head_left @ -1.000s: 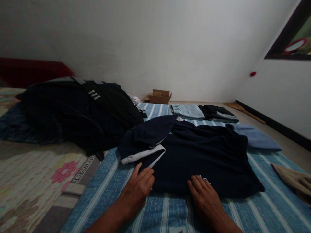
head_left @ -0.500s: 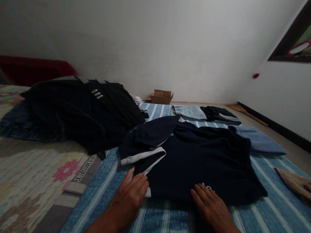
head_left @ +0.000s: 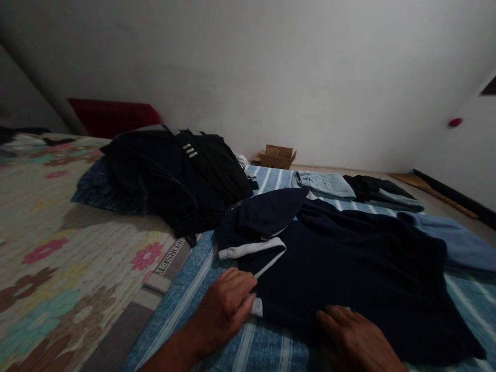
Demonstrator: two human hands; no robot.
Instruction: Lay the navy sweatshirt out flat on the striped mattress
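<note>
Head view, open box (head_left: 278, 159), contents unclear, left hand (head_left: 228, 304), right hand (head_left: 357, 333) on garment (head_left: 354, 263), grip unclear

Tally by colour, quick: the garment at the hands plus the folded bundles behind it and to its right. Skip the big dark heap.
Navy garment: 1
Pale blue bundle: 1
Black-and-grey bundle: 1
Mid-blue bundle: 1
Total: 4
</note>
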